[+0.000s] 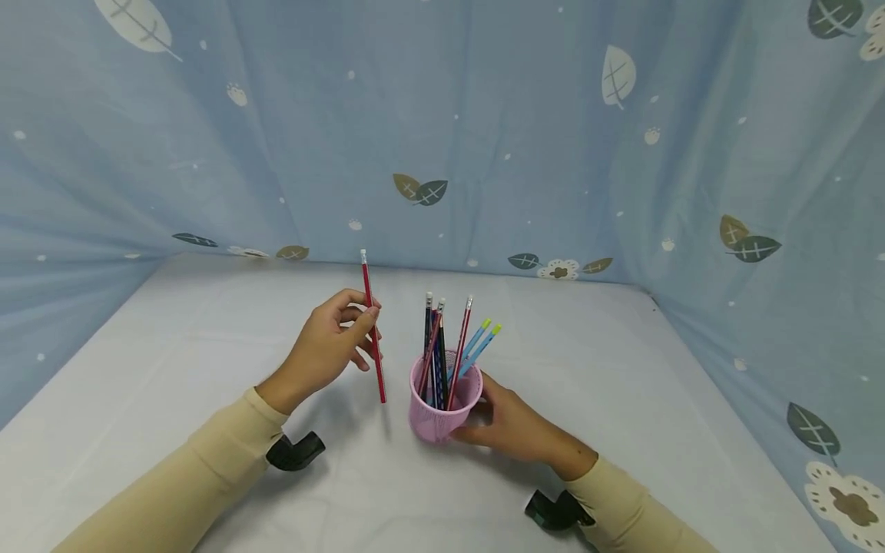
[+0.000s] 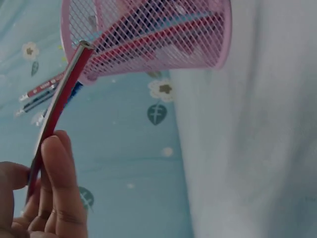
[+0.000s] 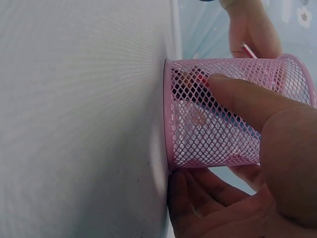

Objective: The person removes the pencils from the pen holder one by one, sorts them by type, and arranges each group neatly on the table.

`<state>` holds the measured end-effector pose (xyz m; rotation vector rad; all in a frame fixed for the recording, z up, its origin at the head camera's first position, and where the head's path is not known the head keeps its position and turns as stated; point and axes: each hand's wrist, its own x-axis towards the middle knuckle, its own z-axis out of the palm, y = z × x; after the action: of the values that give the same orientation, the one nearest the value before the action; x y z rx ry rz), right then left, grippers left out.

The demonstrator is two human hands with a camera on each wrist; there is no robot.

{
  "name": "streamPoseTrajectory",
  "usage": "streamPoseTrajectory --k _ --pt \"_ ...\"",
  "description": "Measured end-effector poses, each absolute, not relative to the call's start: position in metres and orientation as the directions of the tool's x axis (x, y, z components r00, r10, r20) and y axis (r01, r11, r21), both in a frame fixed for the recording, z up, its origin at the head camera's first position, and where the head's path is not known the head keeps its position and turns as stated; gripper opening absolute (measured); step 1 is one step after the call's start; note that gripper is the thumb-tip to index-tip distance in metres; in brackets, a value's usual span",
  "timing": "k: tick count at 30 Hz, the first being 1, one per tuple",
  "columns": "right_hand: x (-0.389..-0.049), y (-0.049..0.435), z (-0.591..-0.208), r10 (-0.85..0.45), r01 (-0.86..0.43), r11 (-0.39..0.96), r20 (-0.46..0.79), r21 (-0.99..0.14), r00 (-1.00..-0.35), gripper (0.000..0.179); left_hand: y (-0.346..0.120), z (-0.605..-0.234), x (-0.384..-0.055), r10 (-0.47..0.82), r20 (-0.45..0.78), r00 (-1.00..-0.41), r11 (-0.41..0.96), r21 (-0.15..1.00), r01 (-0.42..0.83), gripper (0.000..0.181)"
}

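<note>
My left hand pinches a red pencil between thumb and fingers, left of a pink mesh pencil cup. The pencil stands nearly upright, white eraser end up, its flat unsharpened end down beside the cup. Around the cup's right side curl the thumb and fingers of my right hand. Several pencils lean inside it: dark ones, red ones and light blue ones with yellow tips. In the right wrist view the cup's base is against the white tabletop.
A white cloth covers the table. Blue curtain fabric with leaf and flower prints hangs behind it and along the sides. A black curved piece sits at my left wrist, and another black piece at my right.
</note>
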<state>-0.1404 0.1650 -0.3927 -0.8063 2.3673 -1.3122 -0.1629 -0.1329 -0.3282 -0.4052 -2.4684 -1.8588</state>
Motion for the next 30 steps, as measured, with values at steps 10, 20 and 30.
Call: streamPoseTrajectory --k 10,20,30 --pt "-0.14 0.167 -0.393 -0.622 -0.354 0.393 0.039 -0.849 -0.782 0.09 -0.135 -0.338 -0.174 0.195 0.061 -0.979 0.424 0.895 0.14 0.031" --pt "-0.142 0.159 -0.391 -0.622 -0.328 0.415 -0.002 -0.849 -0.783 0.092 -0.145 -0.35 -0.175 0.216 -0.027 -0.976 0.532 0.841 0.095 0.041" --pt "-0.14 0.163 -0.391 -0.595 -0.306 0.438 -0.018 -0.845 -0.803 0.092 -0.144 -0.353 -0.18 0.231 -0.087 -0.969 0.603 0.795 0.073 0.042"
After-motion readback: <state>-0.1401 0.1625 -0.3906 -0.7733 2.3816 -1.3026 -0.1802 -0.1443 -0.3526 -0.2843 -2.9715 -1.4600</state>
